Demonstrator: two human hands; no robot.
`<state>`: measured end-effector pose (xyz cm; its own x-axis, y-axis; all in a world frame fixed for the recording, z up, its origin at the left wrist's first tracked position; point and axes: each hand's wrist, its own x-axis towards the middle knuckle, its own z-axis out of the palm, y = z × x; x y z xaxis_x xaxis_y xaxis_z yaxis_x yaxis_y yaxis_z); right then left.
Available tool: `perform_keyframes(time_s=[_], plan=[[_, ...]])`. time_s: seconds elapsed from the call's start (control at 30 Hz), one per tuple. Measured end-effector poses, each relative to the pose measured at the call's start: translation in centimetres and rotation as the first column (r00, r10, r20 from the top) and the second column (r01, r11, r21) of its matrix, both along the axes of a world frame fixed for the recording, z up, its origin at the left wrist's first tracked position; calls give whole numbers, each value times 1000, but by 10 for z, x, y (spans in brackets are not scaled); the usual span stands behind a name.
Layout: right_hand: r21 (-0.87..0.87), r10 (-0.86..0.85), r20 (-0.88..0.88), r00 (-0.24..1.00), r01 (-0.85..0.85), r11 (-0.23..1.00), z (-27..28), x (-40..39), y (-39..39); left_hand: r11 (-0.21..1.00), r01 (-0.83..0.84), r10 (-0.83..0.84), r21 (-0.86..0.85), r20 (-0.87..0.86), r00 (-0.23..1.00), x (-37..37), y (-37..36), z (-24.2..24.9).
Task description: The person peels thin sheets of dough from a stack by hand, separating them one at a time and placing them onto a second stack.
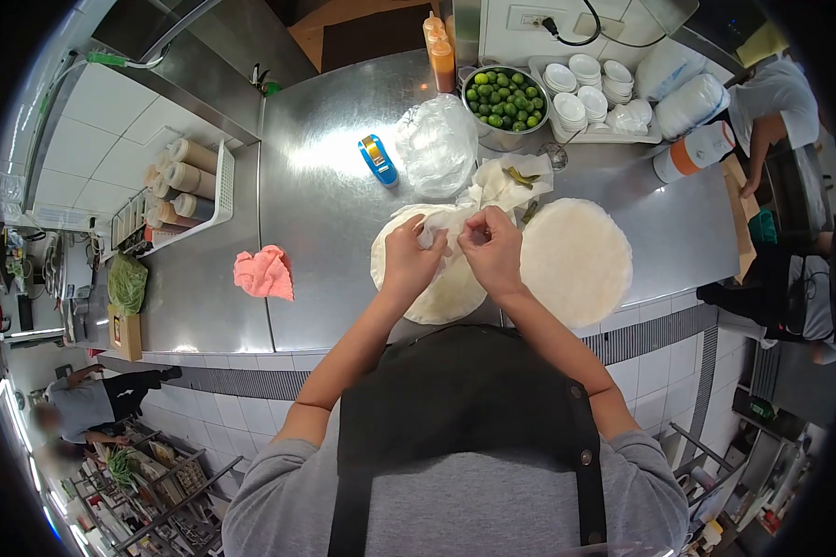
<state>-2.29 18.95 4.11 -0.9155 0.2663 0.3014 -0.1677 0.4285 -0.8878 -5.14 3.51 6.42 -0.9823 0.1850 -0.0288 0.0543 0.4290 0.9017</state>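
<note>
My left hand [412,252] is closed on a thin, translucent plastic bag [449,223], fingers curled in. Close beside it, my right hand [493,243] makes a pinch at the bag's other side. Both hands are over the left of two pale, round, flat tortilla-like sheets [450,304]. The second round sheet [576,262] lies to the right of my right hand. Just beyond my hands, green chili peppers [520,177] rest on crumpled white wrapping [497,188]. What the bag contains, if anything, I cannot make out.
Farther back are a clear plastic bag [437,144], a blue tape dispenser [378,160], a bowl of limes [505,98], orange sauce bottles [441,60] and small white cups [569,111]. A pink cloth [264,273] and bottle basket [188,190] are left. A person [778,107] stands right.
</note>
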Motion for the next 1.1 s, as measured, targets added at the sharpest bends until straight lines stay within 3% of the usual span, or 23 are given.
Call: perform_keyframes(time_s=[0.07, 0.13, 0.27, 0.33, 0.43, 0.5, 0.6, 0.7, 0.77, 0.87, 0.93, 1.03, 1.1], plan=[[13, -17, 23, 1000, 17, 1000, 1, 1, -2, 1000, -14, 14, 17, 17, 1000, 4, 2, 3], [-94, 53, 76, 996, -46, 995, 10, 5, -4, 999, -32, 31, 32, 36, 999, 5, 1, 5], [-94, 180, 2, 984, -179, 979, 7, 9, 2, 998, 56, -56, 3, -93, 994, 4, -4, 2], [50, 242, -14, 970, -241, 969, 11, 11, 4, 995, 96, -96, -12, -167, 981, 2, -4, -5], [198, 254, -2, 967, -248, 948, 18, 14, -2, 999, 39, -39, -1, -155, 987, 0, -1, -8], [230, 236, -4, 972, -229, 946, 20, 16, -8, 994, -82, 74, 70, 108, 991, 2, 4, 0], [241, 203, -4, 979, -196, 950, 18, 14, -12, 973, -133, 135, 191, 2, 991, 2, 12, 8], [238, 130, -16, 991, -122, 963, 13, 9, -14, 990, -132, 133, 46, -18, 991, 0, 12, 8], [254, 70, -32, 997, -60, 965, 12, 6, -10, 988, -136, 139, 72, -53, 989, -2, 5, 0], [244, 8, 99, 995, -32, 969, 13, 3, 1, 985, -138, 148, 100, -101, 984, -4, -3, -8], [76, 106, 181, 978, -122, 990, 14, 0, 5, 985, -138, 150, 104, -113, 982, -3, -4, -6], [-33, 172, 102, 980, -170, 985, 15, -5, 0, 979, -130, 146, 159, -90, 985, 0, -3, 0], [-69, 204, 145, 968, -196, 978, 13, -10, -2, 981, -117, 126, 153, -48, 991, 3, 0, 4]])
